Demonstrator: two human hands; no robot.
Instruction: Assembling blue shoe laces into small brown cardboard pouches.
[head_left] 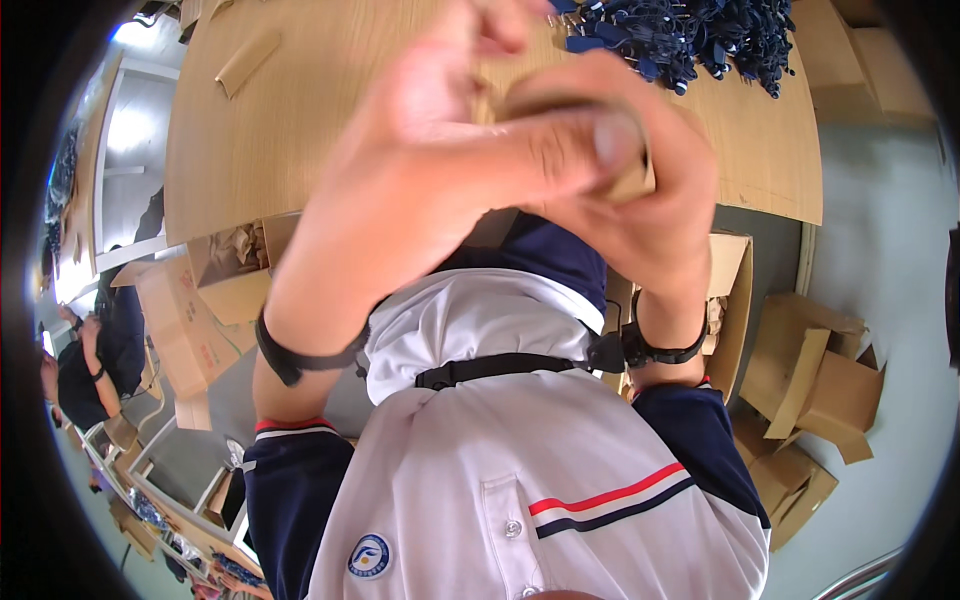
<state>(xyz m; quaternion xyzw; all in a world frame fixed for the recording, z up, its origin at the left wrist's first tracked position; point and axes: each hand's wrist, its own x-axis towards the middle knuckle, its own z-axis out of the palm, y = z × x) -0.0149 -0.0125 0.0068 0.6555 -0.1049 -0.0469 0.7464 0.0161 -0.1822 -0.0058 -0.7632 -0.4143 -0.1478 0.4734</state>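
Note:
Both hands are raised over the near edge of the wooden table, close together and blurred by motion. Between them is a small brown cardboard piece (632,184), mostly covered by fingers, so its full shape is hidden. My right hand (665,165) curls around it from the right. My left hand (420,150) comes across from the left, its thumb laid over the piece and its other fingers smeared near the top. On the table to the left lies a flat brown cardboard piece (247,63). A pile of dark blue corded items (690,40) covers the far right of the tabletop.
The wooden table (290,140) spans the top of the view. Below its edge stand open cartons holding brown paper pieces, one on the left (235,295) and one on the right (735,290). More cartons (810,370) sit by the right wall. Another person (105,350) is at far left.

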